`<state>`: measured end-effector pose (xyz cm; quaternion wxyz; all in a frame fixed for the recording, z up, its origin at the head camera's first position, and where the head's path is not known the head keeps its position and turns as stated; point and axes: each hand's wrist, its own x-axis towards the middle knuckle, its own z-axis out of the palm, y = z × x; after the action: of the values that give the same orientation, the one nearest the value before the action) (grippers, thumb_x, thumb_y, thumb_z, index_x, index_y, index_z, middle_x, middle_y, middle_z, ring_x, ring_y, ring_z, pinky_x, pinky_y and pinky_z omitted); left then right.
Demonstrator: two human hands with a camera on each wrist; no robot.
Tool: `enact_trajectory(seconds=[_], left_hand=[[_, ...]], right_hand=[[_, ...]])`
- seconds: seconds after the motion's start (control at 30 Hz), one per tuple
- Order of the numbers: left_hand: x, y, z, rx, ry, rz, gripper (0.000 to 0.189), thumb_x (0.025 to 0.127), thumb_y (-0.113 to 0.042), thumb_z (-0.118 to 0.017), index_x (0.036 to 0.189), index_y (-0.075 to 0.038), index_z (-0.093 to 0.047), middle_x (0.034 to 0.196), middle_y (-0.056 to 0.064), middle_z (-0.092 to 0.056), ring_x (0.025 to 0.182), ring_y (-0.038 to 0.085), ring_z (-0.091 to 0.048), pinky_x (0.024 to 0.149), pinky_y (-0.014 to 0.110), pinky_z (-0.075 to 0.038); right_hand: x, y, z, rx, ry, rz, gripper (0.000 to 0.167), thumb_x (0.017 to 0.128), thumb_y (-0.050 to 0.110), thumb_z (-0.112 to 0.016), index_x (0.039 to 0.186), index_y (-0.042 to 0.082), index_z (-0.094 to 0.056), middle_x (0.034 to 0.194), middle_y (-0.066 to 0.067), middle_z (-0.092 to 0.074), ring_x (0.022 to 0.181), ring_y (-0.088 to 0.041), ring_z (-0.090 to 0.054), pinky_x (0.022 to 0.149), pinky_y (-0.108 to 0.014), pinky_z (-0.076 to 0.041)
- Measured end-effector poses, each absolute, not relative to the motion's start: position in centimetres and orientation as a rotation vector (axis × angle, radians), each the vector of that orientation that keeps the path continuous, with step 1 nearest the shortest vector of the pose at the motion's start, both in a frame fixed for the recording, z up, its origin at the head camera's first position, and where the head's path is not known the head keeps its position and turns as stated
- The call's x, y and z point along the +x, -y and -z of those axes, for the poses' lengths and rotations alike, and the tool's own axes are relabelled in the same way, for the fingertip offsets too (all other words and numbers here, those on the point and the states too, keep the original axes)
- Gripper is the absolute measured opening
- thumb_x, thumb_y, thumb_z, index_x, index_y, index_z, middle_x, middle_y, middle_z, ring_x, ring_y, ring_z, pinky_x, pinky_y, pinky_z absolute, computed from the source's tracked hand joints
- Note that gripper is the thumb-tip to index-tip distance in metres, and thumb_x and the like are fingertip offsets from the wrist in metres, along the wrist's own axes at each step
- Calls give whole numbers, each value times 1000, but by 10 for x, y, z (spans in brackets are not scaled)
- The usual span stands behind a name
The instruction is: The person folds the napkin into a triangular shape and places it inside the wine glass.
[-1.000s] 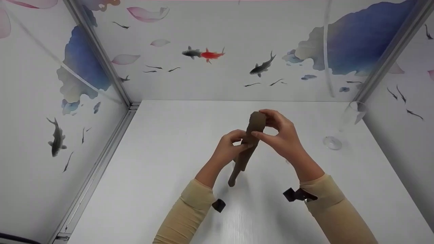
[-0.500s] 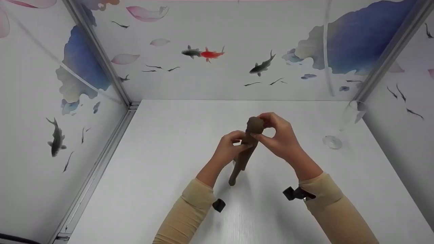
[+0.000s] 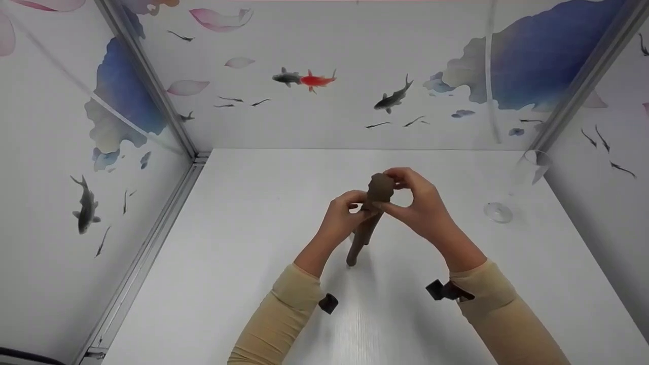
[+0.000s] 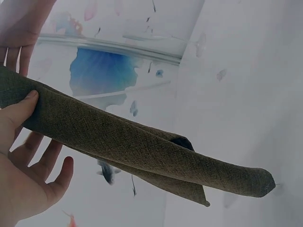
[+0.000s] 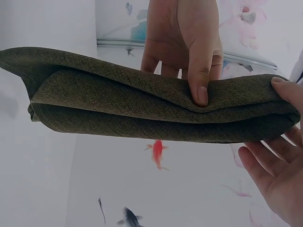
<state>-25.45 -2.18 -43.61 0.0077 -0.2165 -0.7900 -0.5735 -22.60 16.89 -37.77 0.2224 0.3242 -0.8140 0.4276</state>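
Note:
A folded, dark olive-brown cloth [image 3: 380, 187] is held up above the table between both hands, its far end raised and its near end slanting down. My left hand [image 3: 343, 215] pinches it along its length, with the thumb on top in the right wrist view. Closer to the far end, my right hand [image 3: 420, 203] holds it between thumb and fingers. In the left wrist view the cloth [image 4: 113, 130] looks like a narrow roll with a blunt tip and a loose flap beneath. Long layered folds of the cloth [image 5: 90, 94] show in the right wrist view.
A clear stemmed glass [image 3: 498, 213] stands at the right of the white table [image 3: 243, 243], its bowl near the back right corner. White panels [image 3: 304, 121] printed with fish and petals enclose the back and sides, with metal rails [image 3: 147, 86] at the corners.
The far end of the cloth has tipped towards the viewer and sunk slightly, with my right hand. Its near end has risen a little. Both hands keep their hold.

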Motion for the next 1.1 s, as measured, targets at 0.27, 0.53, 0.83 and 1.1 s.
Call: enact_trajectory(seconds=[0.27, 0.53, 0.83, 1.1], left_hand=[[-254, 21, 433, -702, 2455, 1759, 24, 88, -1, -70, 110, -11, -70, 105, -3, -67, 103, 10, -61, 90, 32, -49], [-255, 13, 430, -782, 2421, 1722, 18, 85, -1, -73, 102, -8, -73, 103, -3, -68, 95, 8, -60, 80, 24, -51], [-258, 5, 432, -741, 2412, 1761, 21, 85, 2, -72, 104, -8, -73, 103, -3, -68, 97, 7, -60, 81, 24, -51], [-264, -10, 432, -684, 2428, 1726, 19, 85, -4, -74, 104, -10, -73, 102, -3, -67, 99, 7, -59, 80, 22, -50]], right_hand=[[-223, -176, 379, 853, 2329, -1189, 64, 81, 7, -80, 136, -1, -49, 127, -9, -56, 112, -17, -55, 93, -37, -47], [-215, -204, 387, 817, 2364, -1078, 65, 79, 5, -81, 137, 0, -50, 134, -11, -55, 118, -23, -55, 96, -41, -45], [-206, -247, 399, 660, 2378, -791, 55, 78, 3, -81, 128, -2, -57, 123, -12, -62, 115, -27, -57, 94, -37, -43], [-214, -301, 407, 369, 2314, -729, 41, 82, 3, -77, 118, -6, -62, 112, -20, -63, 108, -36, -56, 90, -48, -41]])
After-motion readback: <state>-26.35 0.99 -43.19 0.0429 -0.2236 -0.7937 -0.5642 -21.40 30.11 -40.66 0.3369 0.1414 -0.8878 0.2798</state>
